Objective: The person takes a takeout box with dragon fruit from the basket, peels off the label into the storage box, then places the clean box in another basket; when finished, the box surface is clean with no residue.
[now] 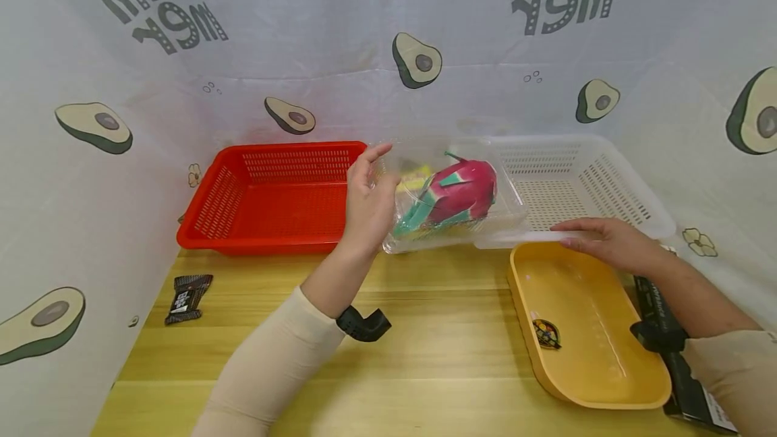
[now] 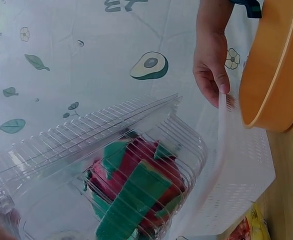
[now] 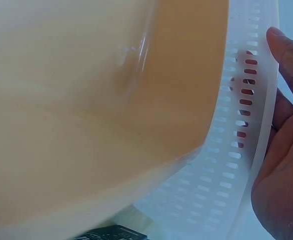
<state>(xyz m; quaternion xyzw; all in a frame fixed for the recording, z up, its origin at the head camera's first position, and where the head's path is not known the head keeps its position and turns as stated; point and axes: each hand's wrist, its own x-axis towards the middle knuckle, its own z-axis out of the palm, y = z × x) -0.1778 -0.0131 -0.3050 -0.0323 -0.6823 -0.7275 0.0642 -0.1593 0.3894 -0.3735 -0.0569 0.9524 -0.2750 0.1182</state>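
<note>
My left hand (image 1: pixel 370 204) grips the left end of a clear plastic clamshell box (image 1: pixel 506 204), which is held up and tilted above the table. A pink and green dragon fruit (image 1: pixel 464 191) lies inside it. The box overlaps the left part of a white perforated basket (image 1: pixel 607 184). On the basket's front rim, my right hand (image 1: pixel 619 243) holds on, thumb on the inner side and fingers beyond the wall in the right wrist view. Something yellow (image 1: pixel 415 177) shows through the box; whether it lies inside or behind cannot be told.
A red basket (image 1: pixel 291 218) stands at the back left. Before the white basket sits a yellow tray (image 1: pixel 583 315) with a small dark round packet (image 1: pixel 546 334). A black wrapped snack (image 1: pixel 188 297) lies at left, a black box (image 1: pixel 688 383) at right. Patterned cloth walls surround the table.
</note>
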